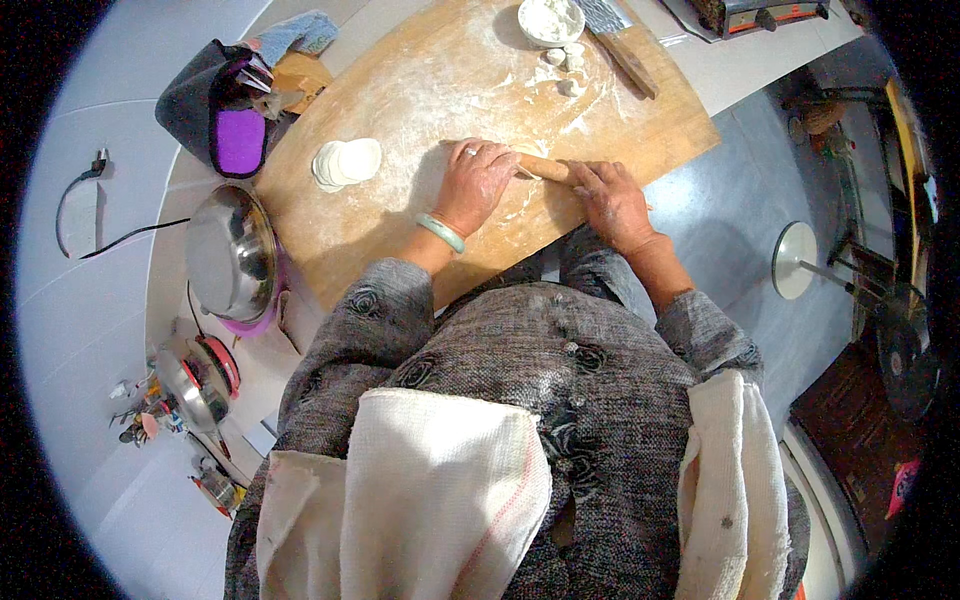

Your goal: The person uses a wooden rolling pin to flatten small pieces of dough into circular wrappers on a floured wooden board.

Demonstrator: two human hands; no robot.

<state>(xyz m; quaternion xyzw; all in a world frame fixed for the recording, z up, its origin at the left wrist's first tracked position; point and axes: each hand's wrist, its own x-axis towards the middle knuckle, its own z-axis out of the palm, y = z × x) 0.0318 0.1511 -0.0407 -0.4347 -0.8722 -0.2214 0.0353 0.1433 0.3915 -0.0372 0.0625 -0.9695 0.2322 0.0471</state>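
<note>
A wooden rolling pin [546, 168] lies across a small dough round [531, 151] near the front right of a floured wooden board [420, 97]. My left hand [480, 178], with a pale bangle at its wrist, rests at the pin's left end and by the dough, which it partly hides. My right hand [611, 199] grips the pin's other end. To the left on the board is a stack of flat dough wrappers [346, 163]. Beyond my hands, several small dough pieces [573, 61] lie beside a white bowl of flour [551, 21] and a cleaver with a wooden handle [626, 60].
A dark bag with a purple panel [240, 142] stands at the board's left edge. Nearer me are a steel basin [232, 253] and a steel pot [193, 384]. A gas stove [772, 15] is at the far right, and a round-based stand [795, 260] is on the right.
</note>
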